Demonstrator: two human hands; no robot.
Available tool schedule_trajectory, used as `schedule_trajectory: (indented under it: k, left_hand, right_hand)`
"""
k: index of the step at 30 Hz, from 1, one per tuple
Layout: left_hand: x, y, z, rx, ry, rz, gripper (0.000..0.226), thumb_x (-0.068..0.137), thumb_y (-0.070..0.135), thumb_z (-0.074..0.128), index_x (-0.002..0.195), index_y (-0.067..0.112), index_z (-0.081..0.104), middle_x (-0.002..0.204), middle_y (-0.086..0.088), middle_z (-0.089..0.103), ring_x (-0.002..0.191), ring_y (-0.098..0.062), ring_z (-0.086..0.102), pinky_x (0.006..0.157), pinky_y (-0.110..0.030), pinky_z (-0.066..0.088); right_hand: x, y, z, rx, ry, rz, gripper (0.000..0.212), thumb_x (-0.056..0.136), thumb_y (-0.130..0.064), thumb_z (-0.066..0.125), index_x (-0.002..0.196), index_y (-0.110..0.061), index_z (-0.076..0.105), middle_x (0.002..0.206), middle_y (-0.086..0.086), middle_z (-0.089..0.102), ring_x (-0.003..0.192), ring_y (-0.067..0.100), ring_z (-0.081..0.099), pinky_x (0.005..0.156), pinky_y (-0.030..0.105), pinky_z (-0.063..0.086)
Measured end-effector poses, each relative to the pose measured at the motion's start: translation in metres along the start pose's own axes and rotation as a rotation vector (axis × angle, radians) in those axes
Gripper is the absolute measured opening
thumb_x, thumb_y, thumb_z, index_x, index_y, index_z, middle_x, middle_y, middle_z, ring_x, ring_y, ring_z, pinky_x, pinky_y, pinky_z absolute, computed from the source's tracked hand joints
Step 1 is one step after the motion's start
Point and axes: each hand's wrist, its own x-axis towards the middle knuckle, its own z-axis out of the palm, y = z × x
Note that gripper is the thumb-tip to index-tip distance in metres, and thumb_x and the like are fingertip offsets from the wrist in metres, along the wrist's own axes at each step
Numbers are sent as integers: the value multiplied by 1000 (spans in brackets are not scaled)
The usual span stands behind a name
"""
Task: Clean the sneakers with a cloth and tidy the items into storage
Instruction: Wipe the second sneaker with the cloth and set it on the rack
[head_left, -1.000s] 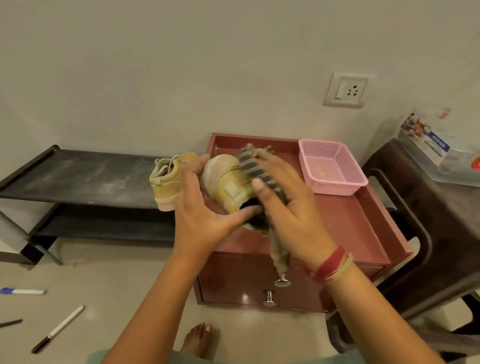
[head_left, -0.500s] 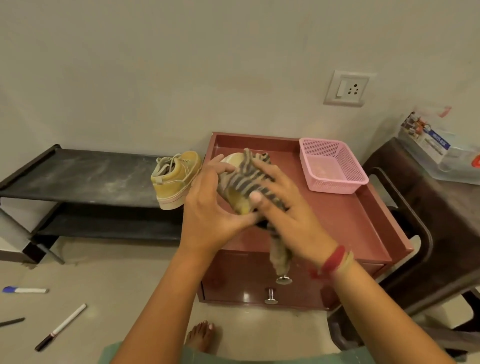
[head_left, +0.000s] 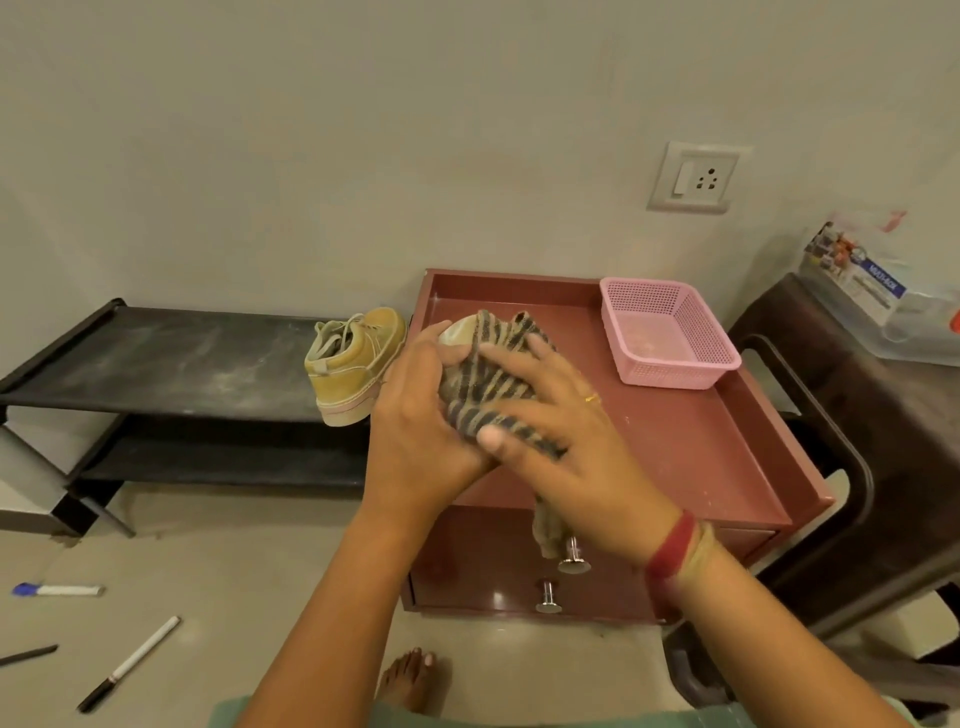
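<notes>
My left hand grips a tan sneaker above the red cabinet; only its pale toe shows past the cloth. My right hand presses a striped grey-and-beige cloth around that sneaker, fingers spread over it, and one end of the cloth hangs below my wrist. The second tan sneaker stands upright on the right end of the black shoe rack, just left of my hands.
A pink mesh basket sits at the back right of the red cabinet top, which has two drawer knobs in front. A dark chair stands to the right. Several pens lie on the floor at left. My bare foot is below.
The cloth has moved from the sneaker's opening up over its body toward the toe, now covering most of it. Both hands shifted slightly up and away from me.
</notes>
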Motion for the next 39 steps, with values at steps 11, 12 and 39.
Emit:
schedule_trajectory:
  k: [11, 12, 39]
  left_hand:
    - [-5, -10, -9, 3, 13, -68, 82, 60, 71, 72, 107, 8, 50, 113, -1, 54, 107, -17, 56, 78, -43, 56]
    - [-5, -10, -11, -3, 10, -81, 80, 61, 73, 69, 106, 9, 49, 108, 1, 54, 101, -16, 57, 74, -41, 56]
    - [-18, -42, -16, 140, -318, -164, 75, 64, 53, 65, 127, 19, 42, 124, 4, 40, 110, -9, 44, 83, -27, 46]
  right_hand:
    - [-2, 22, 10, 367, 123, 259, 56, 85, -65, 45, 131, -34, 52, 137, -8, 51, 136, 15, 36, 112, 48, 28]
    - [-4, 21, 13, 367, 107, 259, 50, 86, -65, 43, 130, -41, 50, 140, -9, 49, 138, 15, 32, 113, 49, 27]
    - [-15, 32, 62, 218, 33, 223, 32, 92, -52, 42, 124, -56, 45, 151, -17, 27, 142, 3, 16, 117, 37, 16]
